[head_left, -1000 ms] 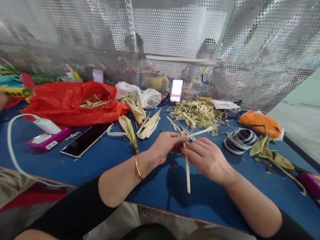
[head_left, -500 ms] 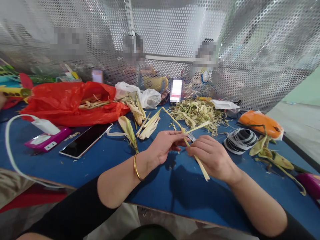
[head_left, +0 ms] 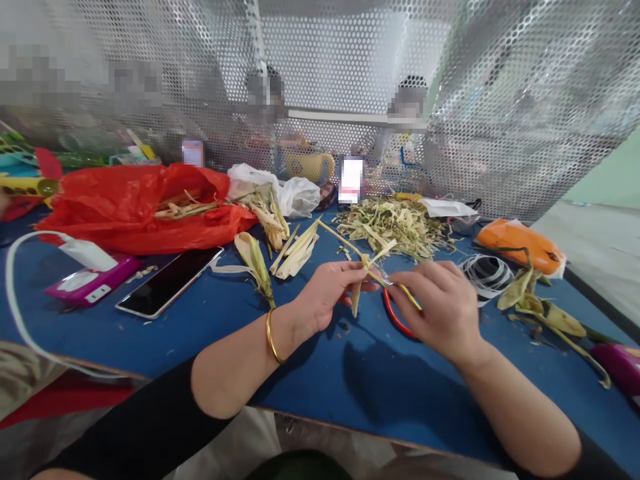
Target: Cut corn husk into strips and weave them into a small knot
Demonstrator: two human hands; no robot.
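My left hand (head_left: 333,290) is closed, pinching a small knotted piece of pale corn husk (head_left: 366,261) between thumb and fingers. From the knot, one thin strip points up and away, a second sticks out to the right, and a short flap hangs down. My right hand (head_left: 437,303) is closed with its fingertips on another husk strip (head_left: 411,297) that runs right from the knot. Behind and below these fingers shows a pair of scissors with a red handle (head_left: 393,317); its blades are partly covered, and whether my right hand touches it I cannot tell.
Loose husk strips (head_left: 300,253) and a whole husk (head_left: 255,263) lie left of my hands. Beyond is a heap of shredded husk (head_left: 395,227). A red bag (head_left: 110,207), phone (head_left: 170,283) and purple power strip (head_left: 95,280) lie left; a ribbon roll (head_left: 485,277) lies right.
My right hand has shifted right and slightly up, uncovering the scissors' red handle. The broad strip that slanted down to the right has given way to a short flap hanging from the knot.
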